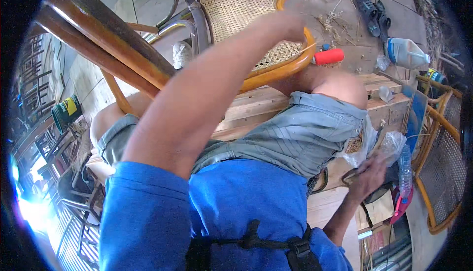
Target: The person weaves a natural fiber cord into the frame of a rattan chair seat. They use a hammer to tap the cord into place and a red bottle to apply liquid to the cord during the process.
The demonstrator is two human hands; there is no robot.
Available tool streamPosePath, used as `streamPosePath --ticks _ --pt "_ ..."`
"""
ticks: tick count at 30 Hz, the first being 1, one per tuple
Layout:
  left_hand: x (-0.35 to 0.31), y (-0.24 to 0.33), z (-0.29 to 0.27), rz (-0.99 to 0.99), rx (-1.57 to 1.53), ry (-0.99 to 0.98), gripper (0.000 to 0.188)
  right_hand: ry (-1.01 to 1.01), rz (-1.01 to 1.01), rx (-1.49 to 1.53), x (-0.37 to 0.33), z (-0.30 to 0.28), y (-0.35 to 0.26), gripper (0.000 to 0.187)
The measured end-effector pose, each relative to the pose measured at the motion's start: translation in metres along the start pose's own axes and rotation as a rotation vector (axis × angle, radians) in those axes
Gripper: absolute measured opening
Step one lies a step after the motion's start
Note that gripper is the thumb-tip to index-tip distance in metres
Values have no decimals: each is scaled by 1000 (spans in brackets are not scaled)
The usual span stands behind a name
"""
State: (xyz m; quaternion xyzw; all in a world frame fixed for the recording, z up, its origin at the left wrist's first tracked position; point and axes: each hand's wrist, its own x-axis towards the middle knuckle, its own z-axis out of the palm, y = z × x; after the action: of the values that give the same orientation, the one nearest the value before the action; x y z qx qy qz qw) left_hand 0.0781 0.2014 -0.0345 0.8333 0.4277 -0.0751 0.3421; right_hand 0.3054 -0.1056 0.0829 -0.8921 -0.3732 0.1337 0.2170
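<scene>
A chair part with woven cane mesh in a glossy orange-brown rattan frame lies across my lap. My left arm reaches over it, and my left hand is at the frame's curved end; its fingers are hidden and blurred. A pale strand crosses the mesh by this hand. Just beyond the frame is a red cylinder, partly hidden. Low on the right, my right hand is beside a crumpled clear plastic bag. Its fingers are too blurred to tell whether they grip anything.
Dark brown poles slant across the upper left. At right are a white jug, dark sandals, a clear plastic bottle and another cane-mesh chair. Beneath me is a wooden bench. Shavings litter the floor.
</scene>
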Motion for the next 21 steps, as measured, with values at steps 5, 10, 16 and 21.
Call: streamPosePath --ticks 5,10,16,21 --pt "-3 2 41 -80 -220 -63 25 -326 -48 1297 79 3 -96 28" --pt "-2 3 54 -55 -305 127 22 -542 -200 1326 133 82 -181 32" --pt "-1 15 41 -57 -379 -140 23 -691 -27 1417 156 138 -205 31" --pt "-3 -1 58 -136 -318 34 22 -549 160 1390 153 164 -212 34"
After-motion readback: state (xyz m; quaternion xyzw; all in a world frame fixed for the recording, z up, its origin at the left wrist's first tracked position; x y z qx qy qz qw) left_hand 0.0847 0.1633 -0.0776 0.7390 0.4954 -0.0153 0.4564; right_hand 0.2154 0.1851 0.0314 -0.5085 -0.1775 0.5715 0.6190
